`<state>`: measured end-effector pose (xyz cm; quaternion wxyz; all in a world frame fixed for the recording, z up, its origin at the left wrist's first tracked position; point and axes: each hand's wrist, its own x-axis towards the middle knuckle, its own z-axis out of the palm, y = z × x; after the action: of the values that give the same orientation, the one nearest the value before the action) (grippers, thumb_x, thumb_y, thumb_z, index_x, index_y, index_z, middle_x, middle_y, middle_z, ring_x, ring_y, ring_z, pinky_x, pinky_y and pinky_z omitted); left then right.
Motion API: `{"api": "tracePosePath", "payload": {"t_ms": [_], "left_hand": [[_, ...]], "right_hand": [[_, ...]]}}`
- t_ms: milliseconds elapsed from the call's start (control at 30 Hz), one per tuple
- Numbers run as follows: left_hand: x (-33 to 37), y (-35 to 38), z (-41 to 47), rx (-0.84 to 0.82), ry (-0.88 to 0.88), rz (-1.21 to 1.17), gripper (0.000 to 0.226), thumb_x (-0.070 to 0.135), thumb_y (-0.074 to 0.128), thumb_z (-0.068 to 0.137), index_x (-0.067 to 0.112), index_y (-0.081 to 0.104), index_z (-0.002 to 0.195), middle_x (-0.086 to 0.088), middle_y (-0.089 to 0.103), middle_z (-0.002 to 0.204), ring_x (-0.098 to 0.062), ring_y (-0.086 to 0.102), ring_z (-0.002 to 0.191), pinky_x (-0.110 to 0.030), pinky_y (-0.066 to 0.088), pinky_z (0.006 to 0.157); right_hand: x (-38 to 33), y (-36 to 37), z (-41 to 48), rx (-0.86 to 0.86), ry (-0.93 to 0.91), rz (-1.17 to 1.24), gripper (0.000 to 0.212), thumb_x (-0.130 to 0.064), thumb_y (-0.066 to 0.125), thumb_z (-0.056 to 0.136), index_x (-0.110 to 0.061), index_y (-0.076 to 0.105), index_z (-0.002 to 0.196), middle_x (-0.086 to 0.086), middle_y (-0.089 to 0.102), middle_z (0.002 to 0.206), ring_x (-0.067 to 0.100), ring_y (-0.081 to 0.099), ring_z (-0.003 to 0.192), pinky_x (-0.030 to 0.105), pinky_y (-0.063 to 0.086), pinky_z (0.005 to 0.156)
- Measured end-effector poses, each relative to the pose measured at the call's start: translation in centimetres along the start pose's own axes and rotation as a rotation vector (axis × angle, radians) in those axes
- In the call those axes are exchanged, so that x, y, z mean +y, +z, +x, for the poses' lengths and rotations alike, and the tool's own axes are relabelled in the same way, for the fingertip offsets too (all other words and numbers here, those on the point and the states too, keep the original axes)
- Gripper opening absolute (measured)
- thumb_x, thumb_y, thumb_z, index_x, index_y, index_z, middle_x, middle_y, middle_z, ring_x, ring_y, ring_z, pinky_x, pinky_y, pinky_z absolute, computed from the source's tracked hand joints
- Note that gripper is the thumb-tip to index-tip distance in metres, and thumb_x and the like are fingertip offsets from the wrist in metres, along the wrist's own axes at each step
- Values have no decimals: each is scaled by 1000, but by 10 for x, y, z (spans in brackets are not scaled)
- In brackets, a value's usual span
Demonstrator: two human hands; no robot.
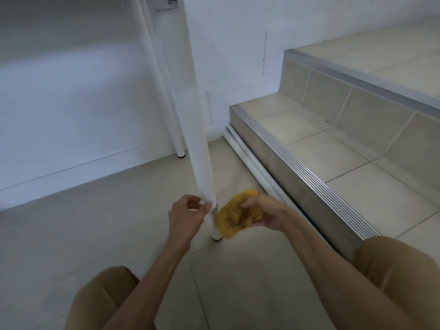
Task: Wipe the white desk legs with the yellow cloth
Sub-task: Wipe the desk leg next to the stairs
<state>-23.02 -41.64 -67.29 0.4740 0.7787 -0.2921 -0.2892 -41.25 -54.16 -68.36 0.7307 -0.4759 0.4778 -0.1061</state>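
Head view: I'm crouched at the near leg (193,115), low down by its foot (216,236). My judgement is that the wipe on this leg's lowest stretch is about to start, since the cloth (234,216) sits just right of the leg, close to it, but I can't tell whether it touches.

To do it well, I'd open the bunched cloth a little, wrap it round the tube so it covers the back as well as the front, and draw it in long strokes down to the foot. I'd give extra care to the ring where the lower section begins, as dust could gather there. The far leg (164,91) by the wall looks not yet reached from here.

My left hand (188,214) is curled at the leg. The thumb lies across its front and the fingers meet its left side, a light pinch that steadies it. My right hand (264,213) is closed round the cloth, palm turned up, fingers dug into the crumpled fabric. Both hands are near each other, with the leg between them.
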Motion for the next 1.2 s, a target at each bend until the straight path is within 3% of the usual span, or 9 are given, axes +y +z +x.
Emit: {"api": "tracePosePath", "payload": {"t_ms": [100,167,333,400,567,733,900,1000,1200], "left_hand": [[20,-8,-1,32,279,124,57,31,74,86,22,48,135,8,63,113,-10,64,96,-10,51,68],[31,-7,-3,-13,409,118,54,30,66,93,20,43,141,8,60,118,-10,63,101,-5,49,65],[43,-13,3,1,534,179,39,30,52,100,20,42,136,2,64,117,-17,71,93,-29,59,74],[47,-20,10,-23,544,274,30,28,54,99,19,47,127,2,66,116,-18,72,89,-21,56,68],[49,-26,22,-102,502,366,44,30,58,97,20,43,137,-4,67,126,-20,73,87,-39,61,76],[46,-19,24,-67,505,367,48,28,63,94,15,43,135,-6,68,121,-22,74,87,-38,61,75],[46,-19,24,-58,518,362,48,28,65,93,15,44,134,-1,67,113,-22,73,87,-48,61,75],[46,-19,24,-58,523,374,44,28,64,93,15,44,130,7,62,105,-22,73,85,-48,61,73],[49,-21,25,-104,504,405,45,32,63,94,17,43,131,-2,68,115,-20,73,88,-39,61,73]], "right_hand": [[-2,7,-4,115,-49,202,27,-11,55,97,-4,59,123,20,69,116,35,69,101,47,62,76],[-2,25,-10,168,-177,334,23,-14,48,102,-9,59,122,15,70,112,29,70,98,45,60,77],[11,112,-29,226,-624,309,59,-19,49,104,-28,24,157,-9,38,154,12,42,140,29,39,113],[21,142,-14,194,-749,191,72,-30,51,102,-28,8,160,-13,16,165,9,22,152,36,30,122],[49,156,33,465,-919,13,85,-15,63,91,-11,11,158,8,25,160,25,33,147,51,42,113],[87,154,75,592,-789,-129,80,-22,63,84,-20,17,150,5,37,149,26,47,131,49,49,103],[113,114,88,256,-460,-191,67,-15,54,85,-57,24,127,6,51,119,23,56,95,31,51,71],[96,100,82,82,-270,-188,66,-10,54,82,-45,27,131,10,48,121,23,52,98,35,49,74],[49,119,32,4,-563,149,78,-20,54,72,-29,27,145,5,44,113,14,46,88,27,46,69]]}}
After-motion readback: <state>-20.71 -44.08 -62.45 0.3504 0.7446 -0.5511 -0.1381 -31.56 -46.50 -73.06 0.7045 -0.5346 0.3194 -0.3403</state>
